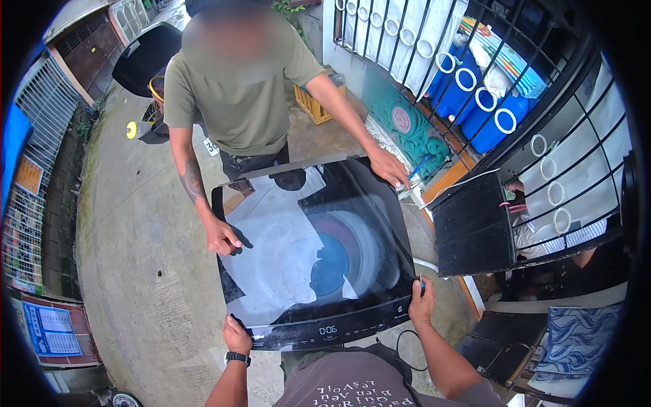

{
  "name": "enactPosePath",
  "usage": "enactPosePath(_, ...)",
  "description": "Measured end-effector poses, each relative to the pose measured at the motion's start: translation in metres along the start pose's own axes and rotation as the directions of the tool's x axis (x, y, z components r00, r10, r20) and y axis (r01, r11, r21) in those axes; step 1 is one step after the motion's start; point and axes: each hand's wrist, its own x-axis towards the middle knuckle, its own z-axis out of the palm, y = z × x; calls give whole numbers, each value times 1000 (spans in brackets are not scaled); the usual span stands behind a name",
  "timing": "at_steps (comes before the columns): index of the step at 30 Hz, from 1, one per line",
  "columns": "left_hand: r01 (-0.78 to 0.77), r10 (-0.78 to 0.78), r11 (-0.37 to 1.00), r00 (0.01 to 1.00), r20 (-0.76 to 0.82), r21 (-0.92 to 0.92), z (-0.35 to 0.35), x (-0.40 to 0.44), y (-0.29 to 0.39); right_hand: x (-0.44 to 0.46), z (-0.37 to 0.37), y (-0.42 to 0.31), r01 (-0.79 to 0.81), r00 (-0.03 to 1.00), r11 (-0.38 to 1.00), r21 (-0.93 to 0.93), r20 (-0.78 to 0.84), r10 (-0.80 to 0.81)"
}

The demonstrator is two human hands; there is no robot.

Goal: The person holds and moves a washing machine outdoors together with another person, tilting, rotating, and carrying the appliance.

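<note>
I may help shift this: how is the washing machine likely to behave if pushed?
The washing machine would probably be stiff and heavy, being a bulky appliance with a wide drum showing inside. It may drag rather than glide, since the concrete ground looks rough. Its lid is likely slippery to push on, judging by the glossy, reflective surface.

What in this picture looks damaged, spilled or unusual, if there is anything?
Nothing looks clearly broken or spilled. The odd point is the washing machine, outdoors above concrete ground with its display lit at 0:06; one might expect it indoors. The jagged pale patches on its lid look like reflections, not cracks.
</note>
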Motion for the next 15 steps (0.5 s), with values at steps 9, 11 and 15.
enactPosePath(9,7,-8,1000,1000,3,23,-1,0,1,0,0,-1,-13,1000,1000,15,7,13)
enactPosePath(11,10,-10,1000,1000,12,28,0,0,-2,0,0,-1,11,1000,1000,-16,0,-11)
enactPosePath(15,6,-7,1000,1000,22,21,-2,0,0,0,0,0,17,1000,1000,-9,3,-17)
